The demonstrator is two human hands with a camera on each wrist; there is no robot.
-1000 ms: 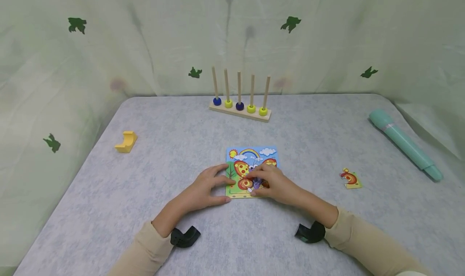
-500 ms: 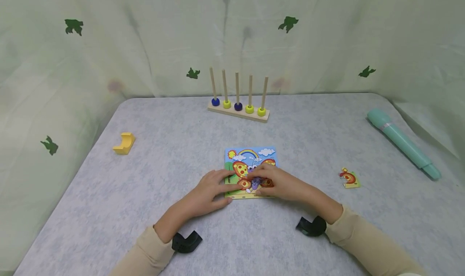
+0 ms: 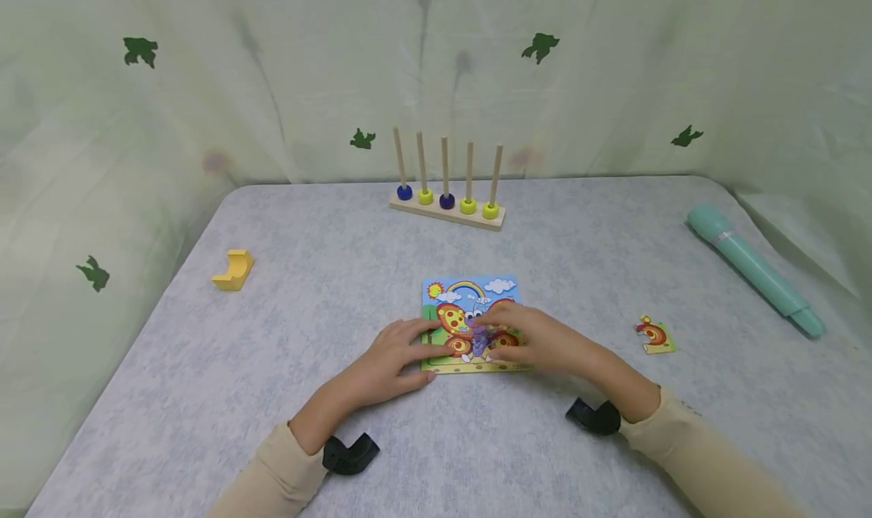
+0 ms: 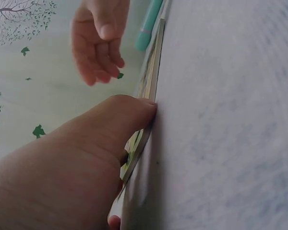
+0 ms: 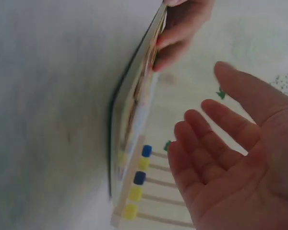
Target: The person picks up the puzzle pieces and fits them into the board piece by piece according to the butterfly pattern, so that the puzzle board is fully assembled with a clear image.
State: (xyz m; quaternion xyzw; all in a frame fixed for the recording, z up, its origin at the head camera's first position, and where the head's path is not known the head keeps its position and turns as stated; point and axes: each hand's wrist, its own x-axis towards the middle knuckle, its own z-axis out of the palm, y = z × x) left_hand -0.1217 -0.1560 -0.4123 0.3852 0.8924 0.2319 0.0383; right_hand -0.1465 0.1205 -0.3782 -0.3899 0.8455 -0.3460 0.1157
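Note:
A square butterfly jigsaw puzzle (image 3: 470,289) lies flat on the table, its picture showing a rainbow, sun and clouds. My left hand (image 3: 384,363) rests at its left side, fingers spread over the picture and thumb touching the board's edge, as the left wrist view shows. Above the right part of the board hovers my right hand (image 3: 548,344), its fingers loosely bent and holding nothing; in the right wrist view its palm (image 5: 230,182) is bare. That hand hides part of the right wing. A loose puzzle piece (image 3: 656,336) with a red and orange swirl lies to the right.
A wooden peg abacus (image 3: 447,211) with blue and yellow beads stands behind the puzzle. To the left sits a yellow curved block (image 3: 235,269). A teal microphone-shaped object (image 3: 756,270) lies at the right. A pale curtain (image 3: 306,71) hangs behind the table.
My right hand has let go at the butterfly's body and moved up and right, uncovering more of the picture. My left hand's fingers shifted slightly on the puzzle, then stayed still.

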